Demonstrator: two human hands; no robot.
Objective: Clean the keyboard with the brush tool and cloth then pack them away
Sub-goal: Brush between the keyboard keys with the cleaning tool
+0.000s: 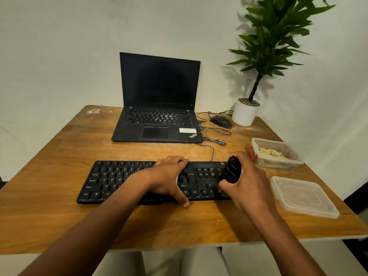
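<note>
Keyboard (139, 182) under flat left hand (169, 176), fingers straight, right hand (247, 182) gripping brush tool (231, 170) upright on keys

1. The table (59, 148) is wood-grained, worn and scuffed pale in patches.
2. The keyboard (111, 180) looks like matt black plastic.
3. The brush tool (231, 172) is glossy black.
4. The container (278, 156) and lid (304, 196) are translucent plastic, the cloth (270, 153) inside possibly soft fabric.
</note>
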